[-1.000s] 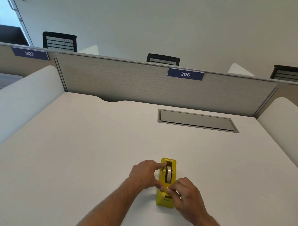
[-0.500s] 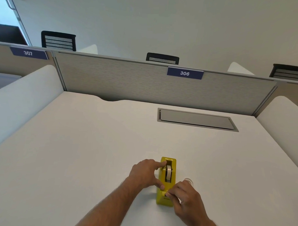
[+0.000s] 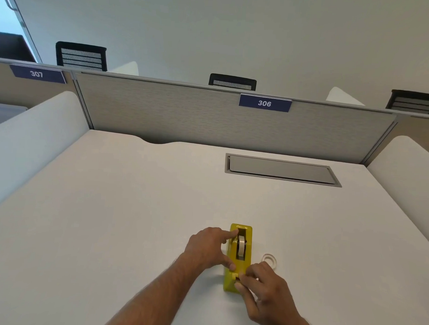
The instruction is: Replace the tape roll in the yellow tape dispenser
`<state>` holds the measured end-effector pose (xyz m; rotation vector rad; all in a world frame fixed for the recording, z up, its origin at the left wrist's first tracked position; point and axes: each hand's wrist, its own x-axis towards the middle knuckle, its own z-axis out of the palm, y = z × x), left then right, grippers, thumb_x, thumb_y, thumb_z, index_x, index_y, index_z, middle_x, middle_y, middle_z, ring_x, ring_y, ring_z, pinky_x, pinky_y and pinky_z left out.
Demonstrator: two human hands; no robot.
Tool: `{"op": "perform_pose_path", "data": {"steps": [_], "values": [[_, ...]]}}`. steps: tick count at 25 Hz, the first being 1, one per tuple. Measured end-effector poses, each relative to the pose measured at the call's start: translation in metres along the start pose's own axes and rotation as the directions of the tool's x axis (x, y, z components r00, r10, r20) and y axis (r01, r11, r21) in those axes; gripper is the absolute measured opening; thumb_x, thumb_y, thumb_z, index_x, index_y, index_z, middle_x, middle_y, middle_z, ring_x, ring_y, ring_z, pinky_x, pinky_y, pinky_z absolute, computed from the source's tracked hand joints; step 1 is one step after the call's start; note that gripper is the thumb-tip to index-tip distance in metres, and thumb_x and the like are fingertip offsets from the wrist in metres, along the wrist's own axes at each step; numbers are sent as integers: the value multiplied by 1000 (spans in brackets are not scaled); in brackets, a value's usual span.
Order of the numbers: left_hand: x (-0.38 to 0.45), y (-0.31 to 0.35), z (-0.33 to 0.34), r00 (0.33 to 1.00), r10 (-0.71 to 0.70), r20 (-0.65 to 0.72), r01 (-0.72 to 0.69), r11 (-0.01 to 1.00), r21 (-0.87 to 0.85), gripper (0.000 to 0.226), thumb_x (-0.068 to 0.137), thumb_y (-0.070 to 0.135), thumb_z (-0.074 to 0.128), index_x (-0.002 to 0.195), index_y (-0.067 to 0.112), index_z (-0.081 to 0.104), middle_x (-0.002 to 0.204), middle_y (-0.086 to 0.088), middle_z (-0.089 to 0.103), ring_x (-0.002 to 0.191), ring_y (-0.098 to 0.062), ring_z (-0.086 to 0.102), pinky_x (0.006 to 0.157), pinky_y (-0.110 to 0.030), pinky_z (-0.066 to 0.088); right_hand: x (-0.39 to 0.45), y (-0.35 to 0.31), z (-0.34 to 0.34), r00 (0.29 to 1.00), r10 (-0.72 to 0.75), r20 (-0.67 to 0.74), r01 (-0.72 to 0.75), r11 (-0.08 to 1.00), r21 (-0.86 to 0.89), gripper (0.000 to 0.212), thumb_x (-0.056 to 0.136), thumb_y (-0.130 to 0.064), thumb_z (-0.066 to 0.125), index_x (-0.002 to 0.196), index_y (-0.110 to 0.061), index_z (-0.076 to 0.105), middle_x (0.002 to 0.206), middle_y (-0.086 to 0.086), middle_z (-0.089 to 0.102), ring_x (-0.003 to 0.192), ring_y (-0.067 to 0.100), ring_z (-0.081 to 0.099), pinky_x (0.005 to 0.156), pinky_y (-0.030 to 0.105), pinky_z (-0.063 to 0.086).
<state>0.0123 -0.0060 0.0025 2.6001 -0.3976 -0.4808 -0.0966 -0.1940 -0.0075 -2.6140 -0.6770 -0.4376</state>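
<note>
The yellow tape dispenser [image 3: 239, 260] lies lengthwise on the white desk [image 3: 109, 219], near its front. A pale tape roll [image 3: 241, 246] sits in its slot. My left hand [image 3: 209, 248] grips the dispenser's left side, index finger on its far top and thumb at its near side. My right hand [image 3: 265, 288] pinches at the near cutter end, fingertips pressed together there; whether tape is between them I cannot tell. A whitish, nearly empty tape ring [image 3: 269, 260] lies flat on the desk just right of the dispenser.
A grey cable hatch [image 3: 281, 169] is set into the desk at the back right. A grey partition [image 3: 186, 117] with a "306" label [image 3: 264, 103] closes the far side, white side screens [image 3: 27, 143] flank the desk, and black chair backs [image 3: 81, 56] show beyond.
My right hand has slid towards me along the dispenser to its cutter end, uncovering the tape ring on the desk. The left hand has stayed put.
</note>
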Motion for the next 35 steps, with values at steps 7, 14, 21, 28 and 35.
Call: {"op": "perform_pose_path", "data": {"steps": [7, 14, 21, 28, 35], "values": [[0, 2, 1, 1000, -11, 5, 11, 1000, 14, 101, 57, 65, 83, 143, 51, 33, 123, 15, 64, 112, -12, 56, 81, -32, 45, 0, 4, 6, 987, -128, -97, 115, 985, -127, 34, 99, -32, 45, 86, -15, 73, 80, 0, 65, 72, 16, 52, 51, 21, 45], [-1, 6, -2, 1000, -9, 8, 8, 999, 47, 101, 59, 66, 83, 144, 49, 32, 122, 13, 65, 111, -14, 58, 78, -32, 45, 0, -2, 0, 997, -28, -70, 18, 990, -143, 18, 68, -24, 88, 80, -16, 76, 72, 1, 68, 65, 16, 60, 49, 20, 49], [-5, 10, -3, 1000, 0, 1, 0, 997, 78, 96, 64, 63, 81, 145, 45, 35, 118, 9, 67, 108, -16, 60, 78, -34, 47, -2, 0, 1, 998, -47, -49, 40, 991, -126, 23, 63, -21, 91, 79, -14, 76, 73, 1, 67, 66, 17, 59, 50, 22, 50], [-8, 11, -3, 1000, 1, -10, 0, 996, 85, 95, 65, 64, 81, 146, 43, 35, 119, 7, 66, 108, -17, 60, 80, -34, 48, -3, 2, 5, 998, -54, -24, 51, 993, -106, 23, 64, -20, 90, 81, -15, 75, 76, 1, 66, 68, 17, 58, 50, 23, 51], [-14, 6, -3, 997, 57, -58, -51, 994, 98, 87, 73, 64, 73, 146, 45, 29, 129, 10, 60, 119, -16, 53, 88, -36, 46, 0, -4, -19, 997, -42, -57, 41, 999, -15, 22, 75, -30, 79, 94, -20, 74, 81, -1, 62, 70, 19, 58, 46, 25, 51]]}}
